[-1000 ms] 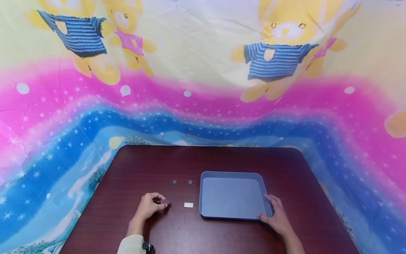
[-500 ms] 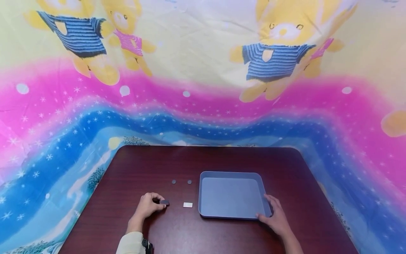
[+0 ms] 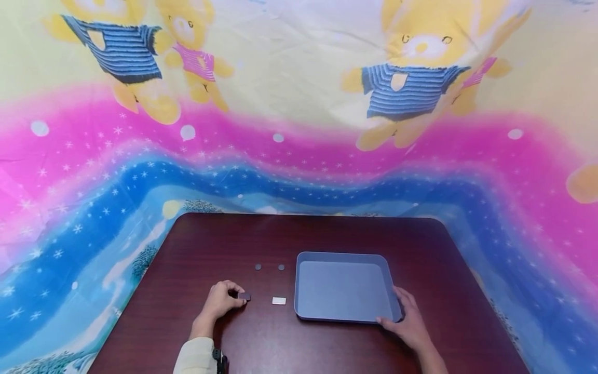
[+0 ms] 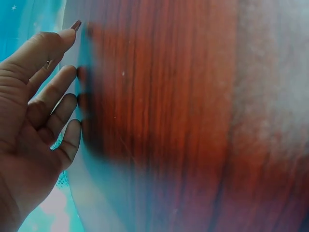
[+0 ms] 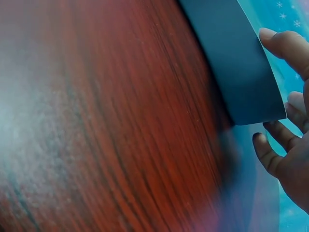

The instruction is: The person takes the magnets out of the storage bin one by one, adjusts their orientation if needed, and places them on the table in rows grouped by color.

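Observation:
Between thumb and index finger, my left hand (image 3: 221, 299) pinches a small dark flat rectangular piece (image 3: 244, 296). Its narrow end peeks past the thumb tip in the left wrist view, while the other fingers bend loosely with their tips near the table. My right hand (image 3: 411, 324) holds the near right corner of a shallow grey rectangular tray (image 3: 345, 318). The thumb lies at the near rim and the fingers are along the right side. A small white rectangular piece (image 3: 279, 301) lies between the left hand and the tray.
Behind the white piece lie two small dark discs, a left one (image 3: 258, 267) and a right one (image 3: 281, 267) close to the tray. The dark red-brown table (image 3: 224, 239) has rounded far corners. A printed cloth (image 3: 289, 104) with bears hangs behind and around it.
The dark piece has turned slightly in my left fingers, which stay in about the same place. The right hand and tray have not visibly moved; the head view shifts a little.

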`<state>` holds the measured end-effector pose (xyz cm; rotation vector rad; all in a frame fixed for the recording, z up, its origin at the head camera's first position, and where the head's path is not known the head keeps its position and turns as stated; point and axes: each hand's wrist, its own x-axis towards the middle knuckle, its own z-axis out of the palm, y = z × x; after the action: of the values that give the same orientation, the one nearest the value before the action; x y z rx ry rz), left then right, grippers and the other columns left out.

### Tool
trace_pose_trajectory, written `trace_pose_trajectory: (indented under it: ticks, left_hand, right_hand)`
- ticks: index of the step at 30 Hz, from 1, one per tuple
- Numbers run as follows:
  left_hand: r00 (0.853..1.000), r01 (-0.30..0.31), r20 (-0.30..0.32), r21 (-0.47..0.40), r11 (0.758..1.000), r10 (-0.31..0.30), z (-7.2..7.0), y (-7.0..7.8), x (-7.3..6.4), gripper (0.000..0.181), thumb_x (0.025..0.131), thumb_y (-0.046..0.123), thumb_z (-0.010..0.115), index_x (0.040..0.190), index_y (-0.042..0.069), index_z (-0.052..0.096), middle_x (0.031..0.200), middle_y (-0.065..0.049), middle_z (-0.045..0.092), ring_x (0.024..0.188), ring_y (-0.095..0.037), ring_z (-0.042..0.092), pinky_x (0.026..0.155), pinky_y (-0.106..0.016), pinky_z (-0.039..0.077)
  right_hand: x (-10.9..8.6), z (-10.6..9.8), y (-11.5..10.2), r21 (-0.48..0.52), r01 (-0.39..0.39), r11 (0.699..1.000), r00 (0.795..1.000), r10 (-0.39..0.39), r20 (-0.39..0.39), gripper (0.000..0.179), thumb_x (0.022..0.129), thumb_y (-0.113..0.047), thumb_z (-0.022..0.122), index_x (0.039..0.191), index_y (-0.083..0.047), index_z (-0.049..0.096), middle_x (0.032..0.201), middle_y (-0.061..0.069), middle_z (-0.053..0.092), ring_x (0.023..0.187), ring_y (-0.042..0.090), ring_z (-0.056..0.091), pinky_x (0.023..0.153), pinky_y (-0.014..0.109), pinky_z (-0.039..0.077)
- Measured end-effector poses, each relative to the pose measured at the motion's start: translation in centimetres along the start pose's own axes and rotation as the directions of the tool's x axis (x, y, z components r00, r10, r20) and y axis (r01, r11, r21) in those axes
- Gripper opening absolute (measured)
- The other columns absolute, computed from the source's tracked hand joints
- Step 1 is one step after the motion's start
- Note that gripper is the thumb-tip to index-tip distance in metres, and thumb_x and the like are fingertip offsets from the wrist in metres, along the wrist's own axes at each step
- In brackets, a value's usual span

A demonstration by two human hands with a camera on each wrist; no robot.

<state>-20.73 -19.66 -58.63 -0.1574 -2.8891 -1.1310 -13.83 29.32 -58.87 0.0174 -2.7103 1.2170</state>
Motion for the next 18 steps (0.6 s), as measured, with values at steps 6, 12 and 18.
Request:
trace_pose_trajectory:
  ticks: [6, 12, 18]
  left_hand:
    - [0.999, -0.042, -0.008, 0.049, 0.998, 0.043, 0.23, -0.06, 0.18, 0.020, 0.052, 0.018, 0.080, 0.066, 0.022, 0.065, 0.077, 0.011, 0.055, 0.080, -0.017, 0.048, 0.076, -0.037, 0.035]
    - [0.999, -0.054, -0.008, 0.051, 0.997, 0.054, 0.42, 0.07, 0.28, 0.021, 0.052, 0.020, 0.080, 0.065, 0.023, 0.065, 0.077, 0.009, 0.054, 0.081, -0.019, 0.045, 0.076, -0.036, 0.033]
    - [0.998, -0.060, 0.001, 0.051, 0.997, 0.060, 0.23, 0.38, 0.38, 0.021, 0.052, 0.017, 0.081, 0.066, 0.021, 0.066, 0.076, 0.007, 0.052, 0.080, -0.019, 0.043, 0.075, -0.035, 0.033]
  right_hand:
    - [-0.12, -0.06, 0.22, -0.001, -0.010, 1.000, 1.000, 0.010, 0.020, 0.094, 0.053, -0.037, 0.080, 0.128, -0.001, 0.036, 0.128, 0.011, 0.027, 0.114, 0.029, 0.029, 0.087, 0.046, 0.030]
    - [0.01, -0.11, 0.15, 0.006, -0.031, 0.999, 0.999, 0.031, 0.033, 0.094, 0.054, -0.035, 0.079, 0.129, -0.002, 0.034, 0.130, 0.012, 0.025, 0.115, 0.031, 0.027, 0.086, 0.051, 0.029]
    - [0.03, -0.07, 0.15, -0.006, -0.039, 0.999, 0.999, 0.039, 0.028, 0.095, 0.054, -0.037, 0.079, 0.129, -0.001, 0.033, 0.129, 0.015, 0.025, 0.112, 0.033, 0.029, 0.080, 0.049, 0.036]
